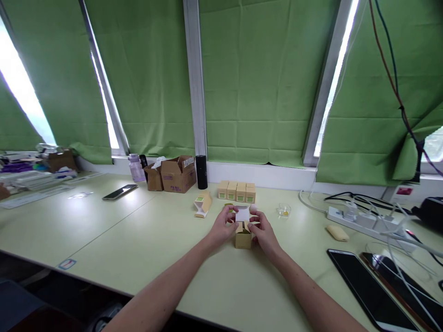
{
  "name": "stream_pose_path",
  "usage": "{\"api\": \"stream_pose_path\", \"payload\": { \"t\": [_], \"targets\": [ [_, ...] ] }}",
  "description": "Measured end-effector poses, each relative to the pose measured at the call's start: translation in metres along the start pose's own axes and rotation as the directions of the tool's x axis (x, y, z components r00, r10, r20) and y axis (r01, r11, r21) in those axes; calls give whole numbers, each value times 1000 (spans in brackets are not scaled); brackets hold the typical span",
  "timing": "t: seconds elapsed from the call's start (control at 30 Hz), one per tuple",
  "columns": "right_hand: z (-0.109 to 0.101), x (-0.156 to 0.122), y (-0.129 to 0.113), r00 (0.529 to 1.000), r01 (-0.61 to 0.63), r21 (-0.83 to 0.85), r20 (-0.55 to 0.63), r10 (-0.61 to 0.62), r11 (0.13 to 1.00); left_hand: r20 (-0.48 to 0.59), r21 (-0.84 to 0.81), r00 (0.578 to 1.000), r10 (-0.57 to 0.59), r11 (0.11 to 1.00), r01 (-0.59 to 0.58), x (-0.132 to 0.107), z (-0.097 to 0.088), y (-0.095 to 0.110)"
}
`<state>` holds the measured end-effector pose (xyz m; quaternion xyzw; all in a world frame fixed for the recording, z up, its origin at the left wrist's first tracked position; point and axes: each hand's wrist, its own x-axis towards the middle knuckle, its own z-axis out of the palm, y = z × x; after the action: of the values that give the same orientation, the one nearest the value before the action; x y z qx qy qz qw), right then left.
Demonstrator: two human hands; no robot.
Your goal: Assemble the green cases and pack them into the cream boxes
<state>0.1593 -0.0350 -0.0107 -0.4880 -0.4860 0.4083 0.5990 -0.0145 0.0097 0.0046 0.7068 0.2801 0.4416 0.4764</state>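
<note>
A small tan cardboard box (243,240) stands on the pale green table (145,240) in front of me, its white top flap (242,214) raised. My left hand (223,226) grips the box's left side with curled fingers. My right hand (263,229) holds its right side, fingertips at the flap. Behind them a row of several closed boxes (237,191) of the same kind lines up. An unfolded box blank (203,204) lies to the left of the hands.
Open brown cartons (173,174), a black cylinder (201,172) and a purple bottle (136,168) stand at the back. A phone (119,192) lies left. Right: a small clear dish (284,211), a power strip (360,219) with cables, two tablets (370,290).
</note>
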Motion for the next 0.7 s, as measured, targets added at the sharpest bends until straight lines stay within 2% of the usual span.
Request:
{"api": "stream_pose_path", "payload": {
  "t": [0.33,0.7],
  "targets": [
    [-1,0,0,996,-71,-51,44,73,996,-7,33,1000,12,999,-12,-2,1,5],
    [0,1,0,996,-65,-73,49,69,995,-16,9,1000,11,1000,-10,-4,1,7]
  ]
}}
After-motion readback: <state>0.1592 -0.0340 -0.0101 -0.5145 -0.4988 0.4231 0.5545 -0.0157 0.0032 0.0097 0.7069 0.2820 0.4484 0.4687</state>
